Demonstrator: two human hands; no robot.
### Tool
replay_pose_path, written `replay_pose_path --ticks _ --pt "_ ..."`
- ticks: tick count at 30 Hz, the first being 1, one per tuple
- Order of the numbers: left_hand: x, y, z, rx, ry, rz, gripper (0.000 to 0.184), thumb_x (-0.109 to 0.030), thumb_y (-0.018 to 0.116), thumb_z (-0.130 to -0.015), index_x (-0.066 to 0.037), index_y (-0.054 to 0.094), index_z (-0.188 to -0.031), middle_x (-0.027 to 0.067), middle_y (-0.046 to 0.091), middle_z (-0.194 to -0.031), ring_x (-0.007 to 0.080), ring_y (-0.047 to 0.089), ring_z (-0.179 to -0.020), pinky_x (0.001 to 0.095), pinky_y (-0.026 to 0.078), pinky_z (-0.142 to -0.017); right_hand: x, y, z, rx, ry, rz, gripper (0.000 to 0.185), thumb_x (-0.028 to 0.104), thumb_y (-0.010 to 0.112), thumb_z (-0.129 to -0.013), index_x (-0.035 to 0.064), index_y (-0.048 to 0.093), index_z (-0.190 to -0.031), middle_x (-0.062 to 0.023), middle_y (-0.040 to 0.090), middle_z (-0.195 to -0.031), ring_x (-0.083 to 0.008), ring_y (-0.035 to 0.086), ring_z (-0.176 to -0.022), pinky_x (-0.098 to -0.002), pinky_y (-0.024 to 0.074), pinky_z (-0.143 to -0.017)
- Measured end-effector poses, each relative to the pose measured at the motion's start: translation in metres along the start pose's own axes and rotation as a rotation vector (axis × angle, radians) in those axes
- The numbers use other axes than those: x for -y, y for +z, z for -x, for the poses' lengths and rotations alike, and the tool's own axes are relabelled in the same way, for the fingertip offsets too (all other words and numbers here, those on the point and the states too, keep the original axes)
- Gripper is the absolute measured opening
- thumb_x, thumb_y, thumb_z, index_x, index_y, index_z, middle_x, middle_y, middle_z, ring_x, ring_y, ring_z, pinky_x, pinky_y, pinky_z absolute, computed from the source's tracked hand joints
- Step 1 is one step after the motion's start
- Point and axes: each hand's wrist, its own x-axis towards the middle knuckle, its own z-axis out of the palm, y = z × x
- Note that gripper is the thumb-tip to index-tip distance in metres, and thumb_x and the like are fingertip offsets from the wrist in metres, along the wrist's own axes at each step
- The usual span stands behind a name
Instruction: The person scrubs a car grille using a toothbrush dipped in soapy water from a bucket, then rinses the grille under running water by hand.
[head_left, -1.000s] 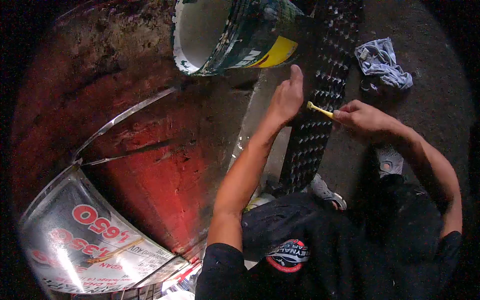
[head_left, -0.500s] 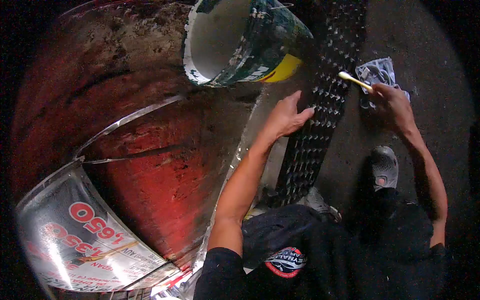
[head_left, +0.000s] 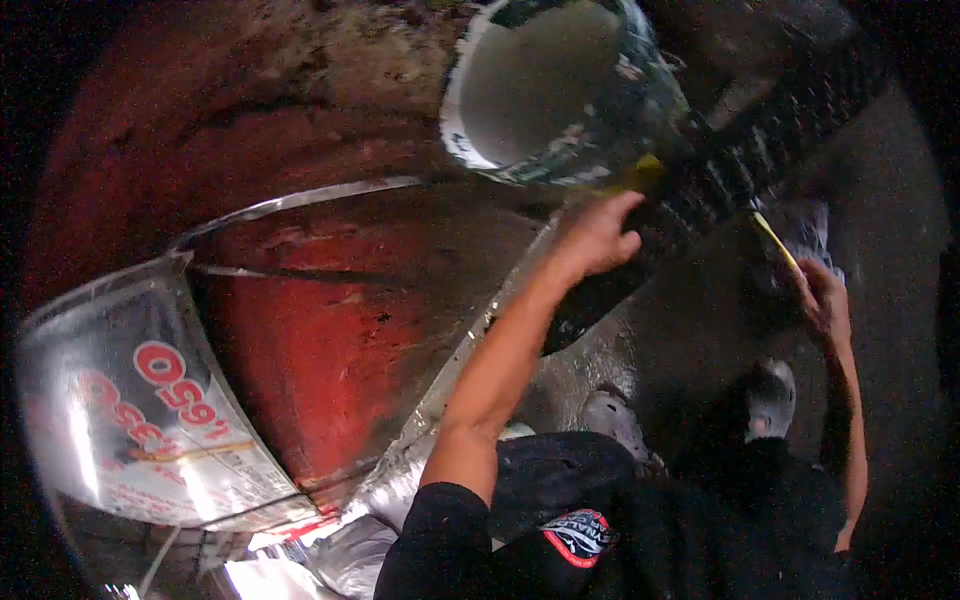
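Observation:
My left hand (head_left: 600,238) is at the near edge of a long black studded strip (head_left: 735,165), which it appears to grip; some of its fingers are hidden. The strip slants from lower left to upper right, blurred. In my right hand (head_left: 825,300) is a thin yellow-handled tool (head_left: 778,243), its tip pointing up and left beside the strip. A green and white paint-stained bucket (head_left: 545,85) lies tilted just above my left hand, its open mouth facing left. A pale crumpled cloth (head_left: 808,228) lies on the floor behind my right hand.
At the lower left is a glossy sign (head_left: 150,400) with red numbers. A worn red surface (head_left: 320,350) with a metal strip (head_left: 300,200) along it fills the left side. Grey shoes (head_left: 770,400) stand on the dark floor at the lower right.
The studded strip has turned from near upright to a diagonal slant. My right hand has moved right and down with the yellow tool. The view has shifted, so the bucket appears further right.

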Motion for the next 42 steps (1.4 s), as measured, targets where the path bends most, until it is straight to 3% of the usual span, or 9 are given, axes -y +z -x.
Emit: replay_pose_path --ticks 4,7,16,23,26,29,33,39,42 --pt "0.015 0.008 0.000 -0.251 0.226 -0.098 0.057 -0.036 0.061 -0.079 -0.010 0.051 -0.129 0.0218 0.062 -0.111 0.0370 0.062 -0.098 0.0454 0.049 -0.087 0.014 -0.014 -0.032 0.085 0.205 -0.296 0.020 0.015 0.055 -0.095 -0.0012 0.061 -0.105 -0.0028 0.061 -0.084 -0.0074 0.052 -0.076 -0.0230 0.0426 -0.069" --pt "0.005 0.000 0.007 -0.383 0.184 -0.414 0.059 -0.047 0.058 -0.083 -0.008 0.051 -0.128 0.0222 0.060 -0.115 0.0402 0.056 -0.106 0.0486 0.045 -0.092 0.043 -0.011 -0.035 -0.028 0.001 -0.163 0.019 0.015 0.056 -0.095 -0.0006 0.062 -0.103 -0.0001 0.057 -0.078 -0.0056 0.048 -0.071 -0.0217 0.0394 -0.063" --pt "-0.004 0.013 0.024 -0.466 0.191 -0.568 0.045 -0.034 0.057 -0.088 -0.005 0.055 -0.122 0.0116 0.058 -0.120 0.0300 0.050 -0.116 0.0461 0.036 -0.103 0.023 -0.009 -0.034 -0.126 -0.053 -0.058 0.022 0.017 0.058 -0.094 -0.0010 0.062 -0.105 -0.0001 0.058 -0.077 -0.0075 0.050 -0.071 -0.0227 0.0414 -0.064" --pt "-0.062 -0.079 0.057 -0.629 0.463 -0.428 0.016 -0.017 0.066 -0.082 -0.010 0.064 -0.096 0.0065 0.067 -0.088 0.0264 0.065 -0.079 0.0373 0.053 -0.069 -0.007 -0.001 -0.024 0.017 0.047 -0.021 0.024 0.023 0.056 -0.095 0.0000 0.061 -0.101 0.0021 0.056 -0.076 -0.0060 0.049 -0.071 -0.0222 0.0412 -0.064" --pt "-0.056 -0.138 0.008 -0.818 0.045 -0.094 0.027 -0.026 0.049 -0.094 -0.005 0.063 -0.088 0.0148 0.063 -0.076 0.0300 0.063 -0.070 0.0382 0.049 -0.064 -0.001 -0.001 -0.025 0.097 0.134 -0.202 0.023 0.023 0.056 -0.096 0.0003 0.061 -0.097 0.0038 0.053 -0.074 -0.0049 0.046 -0.069 -0.0225 0.0387 -0.061" --pt "0.033 -0.165 -0.083 -0.381 -0.315 0.157 0.032 -0.031 0.052 -0.091 -0.002 0.066 -0.091 0.0174 0.068 -0.096 0.0333 0.065 -0.081 0.0442 0.048 -0.069 -0.001 0.009 -0.027 0.085 0.096 -0.313 0.021 0.021 0.057 -0.095 0.0002 0.061 -0.097 0.0042 0.053 -0.074 -0.0050 0.046 -0.067 -0.0221 0.0384 -0.059" --pt "0.257 -0.104 -0.185 0.098 -0.250 -0.654 0.032 -0.027 0.050 -0.087 -0.006 0.068 -0.101 0.0165 0.069 -0.098 0.0355 0.064 -0.089 0.0441 0.051 -0.077 -0.002 0.003 -0.020 0.085 0.079 -0.326 0.020 0.019 0.059 -0.094 -0.0006 0.062 -0.095 0.0045 0.052 -0.073 -0.0050 0.046 -0.066 -0.0217 0.0381 -0.059" --pt "0.087 -0.155 -0.115 0.109 -0.622 0.785 0.033 -0.036 0.056 -0.088 -0.009 0.065 -0.104 0.0056 0.066 -0.088 0.0150 0.056 -0.061 0.0272 0.043 -0.049 -0.010 -0.009 -0.008 0.211 0.354 -0.665 0.018 0.021 0.055 -0.095 0.0043 0.060 -0.091 0.0056 0.049 -0.068 -0.0053 0.046 -0.061 -0.0235 0.0368 -0.054" --pt "0.020 -0.177 -0.069 0.022 -0.054 1.320 0.027 -0.035 0.056 -0.091 -0.010 0.058 -0.081 0.0022 0.057 -0.069 0.0104 0.047 -0.048 0.0245 0.035 -0.039 -0.001 0.004 -0.014 0.027 0.464 -0.964 0.025 0.031 0.062 -0.090 0.0075 0.057 -0.085 0.0053 0.046 -0.065 -0.0069 0.044 -0.051 -0.0248 0.0363 -0.046"
